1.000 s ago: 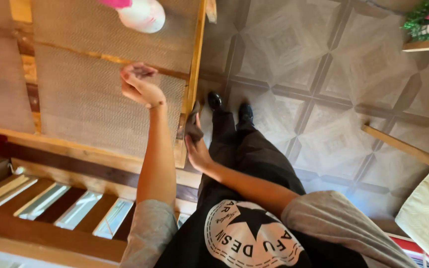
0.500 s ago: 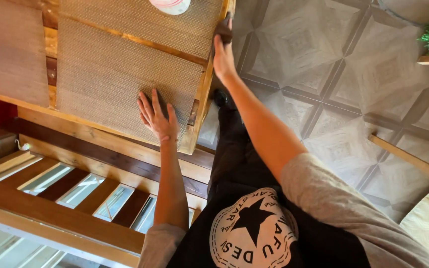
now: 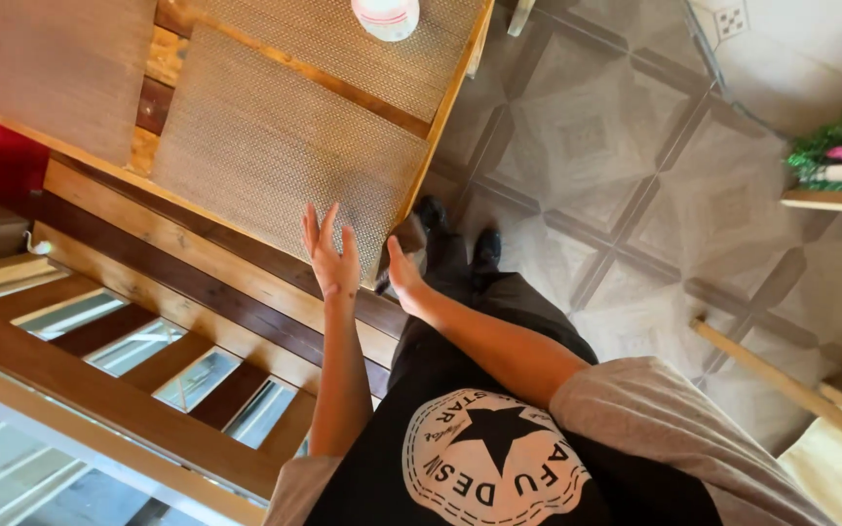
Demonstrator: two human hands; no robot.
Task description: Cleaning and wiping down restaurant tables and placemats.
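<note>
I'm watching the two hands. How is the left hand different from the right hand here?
The left hand is open, fingers spread, lying flat on the woven mat; the right hand is closed around a dark cloth. The left hand is on top of the table, while the right hand is at the table's wooden edge. Both are bare and reach toward the same corner.

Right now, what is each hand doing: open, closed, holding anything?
Left hand: open, fingers spread, flat on the woven mat.
Right hand: gripping a dark cloth at the table edge.
</note>
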